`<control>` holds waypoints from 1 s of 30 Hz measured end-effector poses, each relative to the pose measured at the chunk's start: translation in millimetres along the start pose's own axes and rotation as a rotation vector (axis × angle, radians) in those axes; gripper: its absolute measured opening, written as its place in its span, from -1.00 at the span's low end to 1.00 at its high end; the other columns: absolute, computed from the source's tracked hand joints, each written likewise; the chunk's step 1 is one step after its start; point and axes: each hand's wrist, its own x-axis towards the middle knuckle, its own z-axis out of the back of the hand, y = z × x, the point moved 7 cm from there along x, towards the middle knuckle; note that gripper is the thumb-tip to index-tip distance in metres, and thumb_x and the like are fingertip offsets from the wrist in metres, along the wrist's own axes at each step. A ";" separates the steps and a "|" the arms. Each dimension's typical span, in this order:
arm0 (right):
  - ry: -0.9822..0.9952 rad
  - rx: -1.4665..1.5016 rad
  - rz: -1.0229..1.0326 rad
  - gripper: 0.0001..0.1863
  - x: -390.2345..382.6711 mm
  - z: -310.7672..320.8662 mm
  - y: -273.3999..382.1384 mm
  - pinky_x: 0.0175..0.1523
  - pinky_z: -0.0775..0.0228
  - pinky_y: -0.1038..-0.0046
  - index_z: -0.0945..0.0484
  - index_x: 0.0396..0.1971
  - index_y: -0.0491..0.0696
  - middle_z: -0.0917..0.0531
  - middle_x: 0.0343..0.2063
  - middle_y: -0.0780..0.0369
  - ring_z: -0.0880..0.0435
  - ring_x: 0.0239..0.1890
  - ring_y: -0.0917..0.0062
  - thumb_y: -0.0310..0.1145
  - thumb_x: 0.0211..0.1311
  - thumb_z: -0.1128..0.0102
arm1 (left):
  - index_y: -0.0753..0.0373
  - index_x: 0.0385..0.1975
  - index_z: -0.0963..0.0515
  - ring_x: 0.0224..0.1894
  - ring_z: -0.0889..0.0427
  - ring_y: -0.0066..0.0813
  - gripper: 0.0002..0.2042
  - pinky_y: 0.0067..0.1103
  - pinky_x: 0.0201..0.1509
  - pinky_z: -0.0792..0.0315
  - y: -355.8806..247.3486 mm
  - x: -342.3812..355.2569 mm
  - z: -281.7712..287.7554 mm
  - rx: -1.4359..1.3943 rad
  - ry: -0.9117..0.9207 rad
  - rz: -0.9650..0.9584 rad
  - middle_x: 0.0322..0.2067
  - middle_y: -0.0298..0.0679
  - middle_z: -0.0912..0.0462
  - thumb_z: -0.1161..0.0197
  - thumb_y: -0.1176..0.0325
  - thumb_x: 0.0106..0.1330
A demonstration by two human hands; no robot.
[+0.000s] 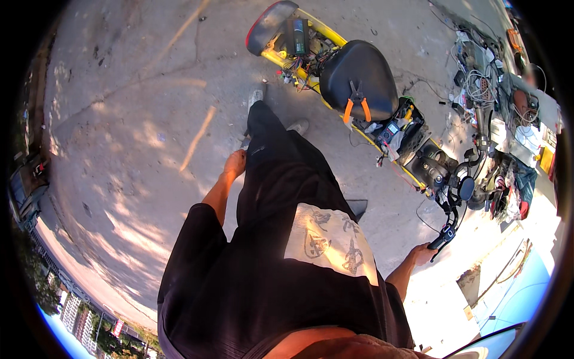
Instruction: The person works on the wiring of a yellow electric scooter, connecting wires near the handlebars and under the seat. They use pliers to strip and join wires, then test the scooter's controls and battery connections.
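Note:
My right hand is closed around the end of a black handlebar grip on an electric scooter with a yellow frame. Beside my thigh hangs my left hand, its fingers curled; a small greyish thing shows just above it, too small to name. On the scooter's black seat lie pliers with orange handles, their jaws pointing away from me. Ahead of the seat, a blue-faced meter rests in the open frame among loose wires. Behind the seat sits a dark box with exposed wiring around it.
Right of the scooter, tangled cables, tools and bags crowd a cluttered strip. A round mirror sticks up by the handlebar. Concrete ground stretches to my left. A parked vehicle stands at the far left edge.

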 end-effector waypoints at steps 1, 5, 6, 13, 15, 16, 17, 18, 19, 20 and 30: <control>0.020 -0.006 -0.007 -0.61 1.3 -3.6 -0.2 -0.23 -0.60 -0.06 -0.55 0.05 -0.01 -0.77 -0.24 0.07 -0.77 -0.25 -0.02 -0.08 0.38 -0.22 | 0.31 -0.15 -0.67 -0.04 -0.71 0.23 -0.75 -0.10 0.01 -0.58 2.0 -0.2 1.8 0.013 0.007 0.007 -0.21 0.20 -0.74 -0.11 0.29 0.48; 0.139 -0.033 -0.034 -0.47 -0.6 -6.7 3.2 -0.12 -0.64 0.02 -0.52 0.25 -0.03 -0.76 -0.06 0.03 -0.78 -0.10 -0.01 -0.10 0.38 -0.26 | 0.31 -0.16 -0.66 -0.06 -0.70 0.27 -0.77 -0.05 0.00 -0.57 18.1 -1.6 23.3 0.024 -0.018 0.009 -0.22 0.22 -0.72 -0.08 0.34 0.50; 0.093 -0.037 0.023 -0.50 10.2 -13.1 -10.3 -0.16 -0.62 -0.02 -0.53 0.16 -0.04 -0.77 -0.14 0.03 -0.77 -0.17 -0.03 -0.05 0.37 -0.25 | 0.31 -0.17 -0.66 -0.08 -0.71 0.26 -0.78 -0.06 -0.01 -0.57 18.1 -7.2 25.4 -0.007 -0.022 -0.012 -0.24 0.21 -0.73 -0.08 0.35 0.50; 0.248 0.010 -0.104 -0.18 10.3 -22.0 -23.0 0.03 -0.55 -0.08 -0.40 0.28 -0.13 -0.74 -0.05 -0.05 -0.74 -0.06 -0.10 0.19 0.24 -0.33 | 0.33 -0.24 -0.65 -0.22 -0.72 0.19 -0.78 -0.12 -0.13 -0.55 24.9 -19.6 83.0 -0.070 -0.024 0.019 -0.34 0.13 -0.73 -0.10 0.33 0.49; 0.270 -0.006 -0.117 -0.17 14.8 -24.8 -27.0 0.08 -0.53 -0.07 -0.41 0.28 -0.15 -0.73 -0.03 -0.07 -0.72 -0.02 -0.10 0.19 0.24 -0.32 | 0.33 -0.25 -0.64 -0.24 -0.72 0.19 -0.78 -0.12 -0.14 -0.55 41.7 -22.4 82.6 -0.073 -0.009 0.054 -0.35 0.12 -0.72 -0.11 0.33 0.49; 0.284 -0.048 -0.092 -0.15 17.4 -26.7 -27.6 0.12 -0.51 -0.06 -0.42 0.31 -0.16 -0.71 0.00 -0.10 -0.71 0.02 -0.10 0.18 0.23 -0.32 | 0.34 -0.24 -0.64 -0.25 -0.73 0.12 -0.77 -0.17 -0.15 -0.55 49.3 -23.4 82.9 -0.047 0.000 0.059 -0.38 0.09 -0.72 -0.12 0.32 0.49; 0.286 -0.054 -0.104 -0.15 22.8 -28.8 -31.9 0.12 -0.51 -0.06 -0.43 0.32 -0.16 -0.71 0.00 -0.11 -0.71 0.02 -0.10 0.18 0.22 -0.32 | 0.34 -0.23 -0.64 -0.27 -0.74 0.04 -0.77 -0.21 -0.16 -0.56 61.0 -24.7 78.2 -0.023 0.017 0.069 -0.40 0.05 -0.72 -0.13 0.31 0.49; 0.282 -0.055 -0.116 -0.14 29.4 -29.7 -35.3 0.12 -0.50 -0.07 -0.43 0.33 -0.16 -0.71 -0.01 -0.11 -0.71 0.01 -0.10 0.17 0.20 -0.33 | 0.35 -0.22 -0.64 -0.29 -0.75 -0.03 -0.77 -0.26 -0.16 -0.56 63.2 -25.9 74.1 -0.003 0.031 0.075 -0.42 0.02 -0.72 -0.14 0.30 0.49; 0.278 -0.058 -0.126 -0.13 36.2 -29.8 -39.4 0.12 -0.50 -0.07 -0.43 0.34 -0.17 -0.71 -0.01 -0.12 -0.71 0.01 -0.10 0.17 0.19 -0.34 | 0.35 -0.22 -0.64 -0.29 -0.75 -0.03 -0.78 -0.26 -0.16 -0.57 65.8 -29.1 69.7 -0.001 0.041 0.087 -0.41 0.02 -0.72 -0.15 0.31 0.48; 0.287 -0.045 -0.133 -0.13 33.7 -30.2 -40.9 0.12 -0.49 -0.07 -0.44 0.34 -0.18 -0.71 -0.02 -0.13 -0.71 0.01 -0.10 0.15 0.18 -0.36 | 0.35 -0.21 -0.64 -0.28 -0.75 -0.03 -0.79 -0.27 -0.15 -0.57 63.1 -24.0 72.7 0.008 0.044 0.084 -0.40 0.03 -0.72 -0.16 0.33 0.48; 0.527 0.450 -0.388 -0.79 24.8 -46.5 -51.3 -0.56 -0.17 0.46 -0.45 -0.27 -0.09 -0.40 -0.59 0.33 -0.35 -0.63 0.62 -0.33 0.34 -0.30 | 0.32 -0.08 -0.63 -0.20 -0.76 -0.03 -0.83 -0.28 -0.07 -0.61 10.5 26.4 81.5 0.019 -0.103 0.038 -0.19 0.00 -0.75 -0.21 0.41 0.44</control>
